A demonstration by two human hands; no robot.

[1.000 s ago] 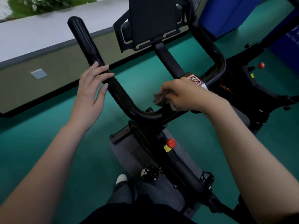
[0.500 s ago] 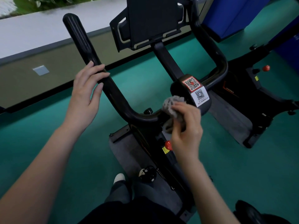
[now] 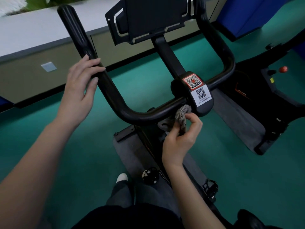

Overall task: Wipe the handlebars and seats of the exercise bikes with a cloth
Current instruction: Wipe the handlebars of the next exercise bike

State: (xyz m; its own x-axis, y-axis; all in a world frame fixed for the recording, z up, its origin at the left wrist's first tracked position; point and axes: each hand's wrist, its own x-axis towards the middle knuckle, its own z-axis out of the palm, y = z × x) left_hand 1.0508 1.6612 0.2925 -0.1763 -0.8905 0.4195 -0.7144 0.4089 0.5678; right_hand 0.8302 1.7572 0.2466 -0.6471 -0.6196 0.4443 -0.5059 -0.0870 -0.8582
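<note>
Pinching the bunched cloth [image 3: 182, 115] just under the handlebar's [image 3: 115, 98] crossbar, the right hand [image 3: 179, 139] sits nearer that left-to-right bar — the left hand [image 3: 79, 90] rests loose-fingered on the left prong, gripping nothing.

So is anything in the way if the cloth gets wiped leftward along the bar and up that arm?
The right hand pinches the cloth at the handlebar by the centre housing. Leftward the bar and bend are bare, but the left hand rests on the rising arm, in that path.

Black handlebar [image 3: 115, 95], grey-beige cloth [image 3: 182, 114], teal floor [image 3: 57, 146], red-bordered QR sticker [image 3: 192, 81]
</note>
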